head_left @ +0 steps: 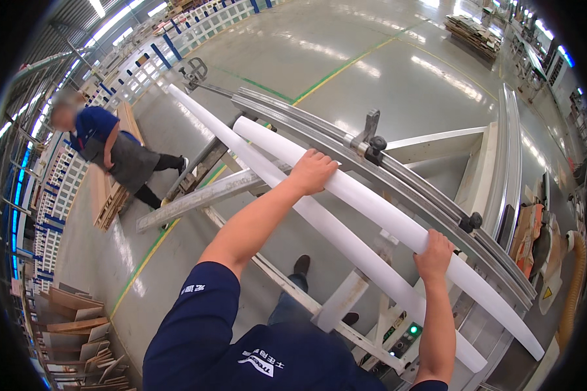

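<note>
A long white board strip (pixel 378 205) lies slantwise in front of me, alongside a metal fence rail (pixel 290 120). My left hand (pixel 314 172) is closed over its edge near the middle, fingers on top. Farther right, my right hand (pixel 434 255) grips the same strip, its thumb side toward me. A second long white strip (pixel 342 234) runs nearer my body, passing beneath my left forearm and my right arm; neither hand touches it. The palms and the underside of the held strip are hidden.
The rail carries a stop with a black knob (pixel 374 148) and another knob (pixel 469 222). A pale support arm (pixel 202 201) juts left from the machine frame. A control box with a green light (pixel 411 332) is below. A co-worker (pixel 120 143) stands left beside stacked boards (pixel 111 195).
</note>
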### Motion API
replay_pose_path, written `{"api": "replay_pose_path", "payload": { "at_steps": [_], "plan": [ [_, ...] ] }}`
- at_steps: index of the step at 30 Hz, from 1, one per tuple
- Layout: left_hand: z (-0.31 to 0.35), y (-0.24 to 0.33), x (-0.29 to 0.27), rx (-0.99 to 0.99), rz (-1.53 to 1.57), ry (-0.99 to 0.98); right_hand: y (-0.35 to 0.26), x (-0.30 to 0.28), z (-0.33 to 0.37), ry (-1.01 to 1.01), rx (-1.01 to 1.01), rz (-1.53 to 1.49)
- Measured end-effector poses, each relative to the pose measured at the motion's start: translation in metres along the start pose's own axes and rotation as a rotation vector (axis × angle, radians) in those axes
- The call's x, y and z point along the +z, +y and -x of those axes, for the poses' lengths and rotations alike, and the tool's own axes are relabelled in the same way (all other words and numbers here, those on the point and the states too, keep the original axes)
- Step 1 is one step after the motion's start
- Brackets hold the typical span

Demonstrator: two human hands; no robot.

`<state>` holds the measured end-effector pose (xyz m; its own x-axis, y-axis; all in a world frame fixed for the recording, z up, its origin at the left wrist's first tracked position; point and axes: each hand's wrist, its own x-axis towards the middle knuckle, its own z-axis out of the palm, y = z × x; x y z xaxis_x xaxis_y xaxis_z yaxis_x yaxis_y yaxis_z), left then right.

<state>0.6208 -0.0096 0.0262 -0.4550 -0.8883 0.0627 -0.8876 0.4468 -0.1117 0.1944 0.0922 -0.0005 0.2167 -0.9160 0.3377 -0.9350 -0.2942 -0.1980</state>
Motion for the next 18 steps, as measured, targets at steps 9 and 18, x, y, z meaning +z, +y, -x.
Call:
{"api": "replay_pose_path", "payload": {
  "at_steps": [9,18],
  "plan": [
    [-0.038,-0.152,0.048,0.093,0.299,0.056,-0.088,0.056,-0.062,0.016,0.061,-0.189],
    [-0.012,-0.319,0.092,0.043,-0.071,-0.069,-0.112,0.056,-0.040,0.047,0.314,0.130]
  ]
}}
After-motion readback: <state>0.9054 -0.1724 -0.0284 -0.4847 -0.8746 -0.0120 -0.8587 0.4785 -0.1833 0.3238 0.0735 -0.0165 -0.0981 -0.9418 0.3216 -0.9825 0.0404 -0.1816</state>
